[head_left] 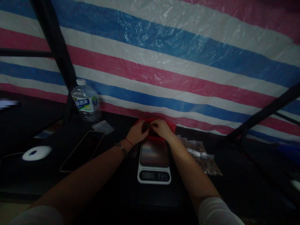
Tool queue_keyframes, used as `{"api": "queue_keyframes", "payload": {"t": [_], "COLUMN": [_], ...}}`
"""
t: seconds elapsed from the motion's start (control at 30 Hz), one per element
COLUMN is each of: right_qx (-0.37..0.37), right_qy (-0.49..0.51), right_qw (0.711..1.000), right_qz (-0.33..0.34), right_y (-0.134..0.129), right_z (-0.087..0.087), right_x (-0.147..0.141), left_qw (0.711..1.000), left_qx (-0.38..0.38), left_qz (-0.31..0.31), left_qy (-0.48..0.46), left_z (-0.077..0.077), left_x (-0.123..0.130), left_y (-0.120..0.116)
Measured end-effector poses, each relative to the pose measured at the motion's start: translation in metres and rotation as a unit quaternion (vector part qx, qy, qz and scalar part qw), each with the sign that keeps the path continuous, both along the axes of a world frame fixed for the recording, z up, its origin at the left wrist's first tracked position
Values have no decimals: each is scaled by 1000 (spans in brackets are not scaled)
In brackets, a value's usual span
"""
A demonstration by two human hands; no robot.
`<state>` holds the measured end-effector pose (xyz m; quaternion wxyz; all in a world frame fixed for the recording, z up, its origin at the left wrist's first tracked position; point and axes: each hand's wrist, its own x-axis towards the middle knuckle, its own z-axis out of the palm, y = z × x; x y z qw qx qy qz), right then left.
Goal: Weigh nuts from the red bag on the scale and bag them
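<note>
Both my hands meet at a red plastic bag (pixel 172 125) behind a white digital scale (pixel 154 175). My left hand (pixel 137 131) is at the bag's left side with its fingers curled in. From the right, my right hand (pixel 161 128) reaches over the bag, its fingertips pinched close to the left ones. Some small dark pieces show between the fingers, too dim to name. To the right of the scale lie clear zip bags (pixel 207 162) filled with small brown bits. The scale's display is too dark to read.
A phone (pixel 82 151) lies left of my left forearm, with a small clear bag (pixel 103 127) beyond it. A large plastic bottle (pixel 86 101) stands behind. Further left is a white rounded device (pixel 37 153) with a cable. A striped tarp (pixel 150 62) hangs behind the black table.
</note>
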<state>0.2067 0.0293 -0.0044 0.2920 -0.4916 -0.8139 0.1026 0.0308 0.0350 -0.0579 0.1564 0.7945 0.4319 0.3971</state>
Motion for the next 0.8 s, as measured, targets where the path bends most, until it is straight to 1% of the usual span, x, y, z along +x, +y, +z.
{"api": "queue_keyframes", "payload": {"t": [0.1,0.2,0.33,0.47,0.53,0.6,0.63,0.7,0.8], "right_qx": [21,39,21,16,27,36,31,-2,-65], "right_qy": [3,12,14,-1,3,6,-2,-45,-99], "right_qw": [1000,999,999,1000,999,998,998,996,991], "right_qz": [10,-5,-24,-6,-18,-50,-63,-71,-60], "right_y": [1,1,0,-2,-2,-1,-1,0,3], "right_z": [0,-1,-1,2,4,4,4,-1,-14], "right_x": [0,1,1,1,3,4,5,6,8], "left_qw": [1000,999,999,998,998,998,998,999,999], "left_qx": [10,31,42,47,53,51,47,37,24], "left_qz": [-18,-22,-22,-39,-40,-35,-31,-23,-13], "left_qy": [-3,-2,1,6,0,-11,-17,-26,-31], "left_z": [0,0,-3,-5,-4,-3,-2,-1,-1], "left_x": [0,1,1,1,1,1,1,1,1], "left_y": [1,3,4,5,4,4,4,3,3]}}
